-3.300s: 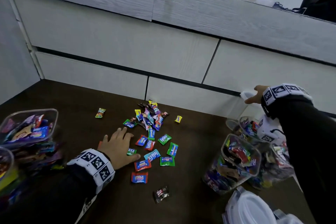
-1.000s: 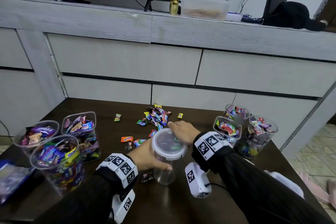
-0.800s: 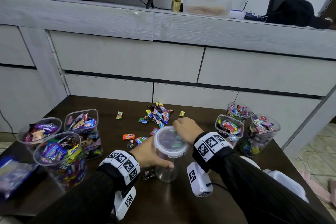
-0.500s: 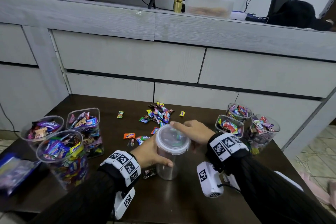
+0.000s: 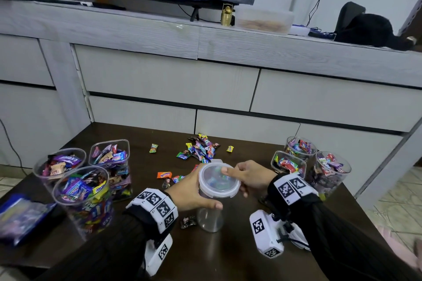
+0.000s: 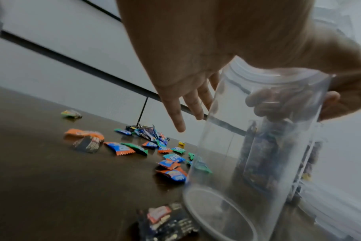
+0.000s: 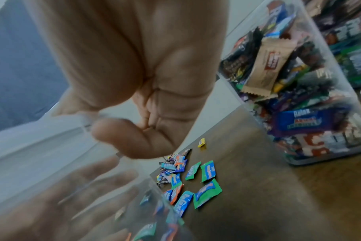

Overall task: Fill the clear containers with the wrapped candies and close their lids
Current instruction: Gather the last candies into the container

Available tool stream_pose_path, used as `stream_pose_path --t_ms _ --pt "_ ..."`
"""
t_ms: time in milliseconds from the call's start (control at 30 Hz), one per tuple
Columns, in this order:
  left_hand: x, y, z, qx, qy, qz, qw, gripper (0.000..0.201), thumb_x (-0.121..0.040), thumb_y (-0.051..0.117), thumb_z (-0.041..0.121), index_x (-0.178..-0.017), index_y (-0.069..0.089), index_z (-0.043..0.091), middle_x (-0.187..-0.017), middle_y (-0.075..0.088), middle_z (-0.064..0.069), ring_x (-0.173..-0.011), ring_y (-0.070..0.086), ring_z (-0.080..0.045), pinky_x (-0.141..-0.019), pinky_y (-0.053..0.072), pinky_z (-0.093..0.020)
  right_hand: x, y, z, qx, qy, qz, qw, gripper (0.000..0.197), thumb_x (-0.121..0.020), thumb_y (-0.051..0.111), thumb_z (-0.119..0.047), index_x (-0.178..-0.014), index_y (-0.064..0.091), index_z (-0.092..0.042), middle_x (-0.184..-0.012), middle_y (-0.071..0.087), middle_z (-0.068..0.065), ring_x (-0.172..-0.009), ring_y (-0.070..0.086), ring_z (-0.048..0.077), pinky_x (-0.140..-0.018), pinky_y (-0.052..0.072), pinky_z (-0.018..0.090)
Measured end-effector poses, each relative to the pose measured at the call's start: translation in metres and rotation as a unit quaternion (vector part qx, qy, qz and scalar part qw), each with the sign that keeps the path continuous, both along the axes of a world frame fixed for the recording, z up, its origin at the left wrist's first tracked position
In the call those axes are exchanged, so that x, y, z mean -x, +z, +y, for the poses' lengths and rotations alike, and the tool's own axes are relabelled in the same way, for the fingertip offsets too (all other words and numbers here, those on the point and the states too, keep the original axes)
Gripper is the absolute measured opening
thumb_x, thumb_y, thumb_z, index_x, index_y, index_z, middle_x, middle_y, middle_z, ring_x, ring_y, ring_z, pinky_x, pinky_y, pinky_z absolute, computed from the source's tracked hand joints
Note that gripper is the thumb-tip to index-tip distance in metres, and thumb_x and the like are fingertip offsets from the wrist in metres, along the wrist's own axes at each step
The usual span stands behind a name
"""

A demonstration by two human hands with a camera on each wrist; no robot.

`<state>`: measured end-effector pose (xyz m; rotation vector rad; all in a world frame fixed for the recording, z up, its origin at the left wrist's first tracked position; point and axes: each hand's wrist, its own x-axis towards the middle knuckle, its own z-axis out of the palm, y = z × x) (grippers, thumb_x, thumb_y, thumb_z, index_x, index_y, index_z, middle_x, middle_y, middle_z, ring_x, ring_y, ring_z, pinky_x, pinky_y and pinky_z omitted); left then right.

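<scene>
Six clear containers (image 5: pixel 82 187) w/ candies stand in two groups at the table's L & R edges, all w/o lids. The left hand (image 5: pixel 189 191) wraps the empty jar (image 5: pixel 210 214) at table centre, the right hand (image 5: pixel 249 175) pinches its lid (image 5: pixel 218 181) rim. Left to do, I'd say: fill it from the loose candies (image 5: pixel 201 148) behind it, lid all jars.

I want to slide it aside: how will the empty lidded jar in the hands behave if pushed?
The jar looks tall, narrow and empty, so probably light and tippy if pushed high. Its smooth clear wall may slip. The left hand steadies it.
</scene>
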<state>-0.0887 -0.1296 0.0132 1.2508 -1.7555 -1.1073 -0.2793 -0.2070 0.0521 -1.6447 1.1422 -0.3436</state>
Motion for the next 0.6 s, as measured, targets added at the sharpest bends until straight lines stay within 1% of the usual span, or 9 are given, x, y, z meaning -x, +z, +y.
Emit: stream_pose_path --t_ms 100,167,233,300,367,433,467,533,600 --pt "0.004 -0.006 -0.001 -0.015 -0.001 0.052 0.999 0.085 -0.068 0.085 0.004 -0.134 0.037 0.028 -0.126 0.057 0.02 -0.12 0.05 0.011 -0.093 0.037 -0.004 0.0 0.002 -0.001 -0.007 -0.007 0.003 1.0 0.046 -0.078 0.069 -0.05 -0.061 0.042 -0.016 -0.041 0.047 -0.001 -0.031 0.039 0.011 -0.034 0.032 0.019" --pt "0.005 -0.009 0.0 -0.019 0.003 0.065 0.998 0.086 -0.068 0.084 0.001 -0.135 0.037 0.026 -0.124 0.059 0.021 -0.12 0.052 0.009 -0.094 0.038 -0.005 0.0 0.006 -0.002 -0.002 -0.013 0.018 1.0 0.049 -0.075 0.071 -0.053 -0.059 0.041 -0.017 -0.041 0.046 -0.001 -0.032 0.038 0.011 -0.034 0.032 0.018" --pt "0.006 -0.011 0.0 -0.02 0.003 0.069 0.997 0.087 -0.068 0.085 0.001 -0.135 0.036 0.028 -0.127 0.058 0.018 -0.122 0.051 0.007 -0.1 0.039 -0.01 0.0 0.013 -0.002 0.042 -0.011 0.082 0.996 0.051 -0.071 0.071 -0.058 -0.06 0.044 -0.017 -0.042 0.048 -0.001 -0.035 0.044 0.013 -0.036 0.036 0.02" --pt "0.007 -0.011 -0.001 -0.024 0.005 0.075 0.997 0.092 -0.069 0.085 0.002 -0.141 0.032 0.025 -0.133 0.055 0.011 -0.126 0.05 0.001 -0.108 0.038 -0.019 0.0 0.023 0.001 0.11 -0.014 0.161 0.981 0.051 -0.069 0.07 -0.063 -0.068 0.05 -0.016 -0.055 0.054 0.0 -0.046 0.053 0.016 -0.039 0.042 0.024" --pt "0.008 -0.01 0.0 -0.034 0.007 0.074 0.997 0.098 -0.069 0.084 0.002 -0.145 0.026 0.023 -0.136 0.051 0.009 -0.127 0.048 0.002 -0.11 0.036 -0.021 0.0 0.034 0.004 0.195 -0.004 0.227 0.954 0.052 -0.07 0.068 -0.065 -0.085 0.053 -0.018 -0.079 0.061 0.0 -0.068 0.059 0.015 -0.055 0.049 0.029" --pt "0.009 -0.009 0.001 -0.038 -0.006 0.078 0.996 0.097 -0.071 0.082 0.0 -0.144 0.023 0.026 -0.135 0.048 0.012 -0.122 0.047 0.012 -0.101 0.039 -0.011 -0.002 0.043 0.01 0.264 0.029 0.229 0.937 0.052 -0.075 0.068 -0.058 -0.106 0.049 -0.02 -0.103 0.059 0.002 -0.087 0.055 0.014 -0.077 0.047 0.029" --pt "0.01 -0.008 0.001 -0.037 -0.011 0.081 0.996 0.096 -0.071 0.081 -0.001 -0.142 0.022 0.027 -0.134 0.047 0.012 -0.118 0.048 0.016 -0.095 0.039 -0.007 -0.005 0.046 0.016 0.282 0.049 0.207 0.936 0.056 -0.078 0.067 -0.055 -0.116 0.046 -0.02 -0.114 0.057 0.003 -0.094 0.053 0.013 -0.083 0.044 0.028" --pt "0.013 -0.005 0.002 -0.031 -0.015 0.084 0.996 0.094 -0.072 0.079 -0.005 -0.141 0.024 0.026 -0.133 0.048 0.009 -0.119 0.05 0.01 -0.091 0.041 -0.006 -0.014 0.048 0.032 0.297 0.087 0.183 0.933 0.067 -0.079 0.064 -0.056 -0.131 0.039 -0.021 -0.128 0.049 0.005 -0.11 0.049 0.017 -0.094 0.041 0.031" --pt "0.015 -0.002 0.001 -0.003 -0.017 0.066 0.998 0.088 -0.07 0.08 -0.007 -0.134 0.032 0.029 -0.13 0.05 0.006 -0.119 0.053 0.001 -0.09 0.042 -0.008 -0.025 0.04 0.05 0.308 0.12 0.231 0.915 0.076 -0.078 0.06 -0.063 -0.139 0.033 -0.026 -0.137 0.041 0.007 -0.123 0.042 0.026 -0.103 0.039 0.042"
